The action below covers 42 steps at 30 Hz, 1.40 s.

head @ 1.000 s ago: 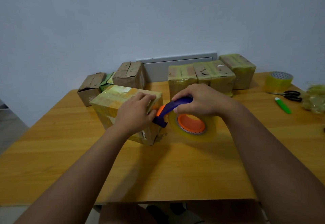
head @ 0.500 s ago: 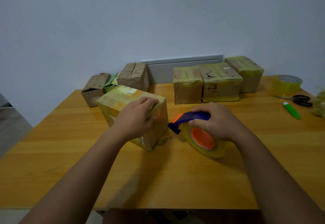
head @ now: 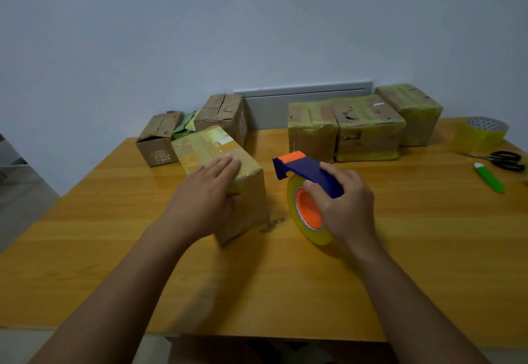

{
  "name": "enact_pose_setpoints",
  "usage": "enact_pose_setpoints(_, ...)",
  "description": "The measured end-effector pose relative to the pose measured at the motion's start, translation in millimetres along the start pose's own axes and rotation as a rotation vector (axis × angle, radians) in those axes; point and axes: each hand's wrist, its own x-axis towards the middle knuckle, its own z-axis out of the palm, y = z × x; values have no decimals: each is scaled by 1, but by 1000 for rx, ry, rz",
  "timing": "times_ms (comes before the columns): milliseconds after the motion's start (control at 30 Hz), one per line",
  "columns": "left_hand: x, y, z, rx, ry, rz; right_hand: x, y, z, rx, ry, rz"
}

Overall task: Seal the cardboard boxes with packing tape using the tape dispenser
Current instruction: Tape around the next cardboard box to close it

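Note:
A cardboard box (head: 205, 146) wrapped in yellowish tape stands on the wooden table (head: 428, 235) in front of me. My left hand (head: 205, 195) lies over its near top edge, fingers across the top and thumb on the side face. My right hand (head: 343, 200) grips the blue and orange tape dispenser (head: 303, 166) with its yellow tape roll (head: 311, 232). The dispenser is a short way right of the box, not touching it, its roll resting on the table.
Three taped boxes (head: 365, 126) line the back edge at right. Two untaped boxes (head: 223, 115) and a green packet (head: 185, 126) sit at back left. A spare tape roll (head: 483, 132), scissors (head: 503, 159) and a green cutter (head: 490, 176) lie far right.
My right hand has pulled the dispenser away from the box's side to the right and set it upright on its roll. My left hand has stayed on the box.

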Motion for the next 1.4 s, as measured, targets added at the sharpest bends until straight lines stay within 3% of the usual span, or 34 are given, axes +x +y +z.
enact_pose_setpoints(133, -5, -2, 4, 32, 10, -63, -5, -2, 6, -27, 2, -35)
enact_pose_setpoints(1033, -9, -22, 1, -6, 15, 110, -20, 3, 4, -15, 42, -107)
enact_pose_setpoints(1400, -5, -21, 5, 8, 13, 64, -21, 4, 4, -21, 48, -117)
